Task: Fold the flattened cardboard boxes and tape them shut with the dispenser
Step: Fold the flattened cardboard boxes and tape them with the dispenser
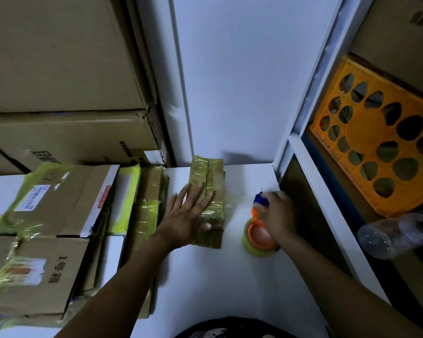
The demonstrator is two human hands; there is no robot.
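a: left hand (188, 215)?
b: fingers straight and spread, pressing flat on taped box (211, 172), mid white table (230, 276).
a: right hand (277, 215)?
b: fingers curled round tape dispenser (257, 236), just right of the box.

Bare table (217, 284) is lying open in front of me, and a narrow lane is running between the taped box (211, 181) and the tape dispenser (258, 236). Cardboard stacks (59, 203) are crowding my left; the shelf frame (327, 203) is hemming my right.
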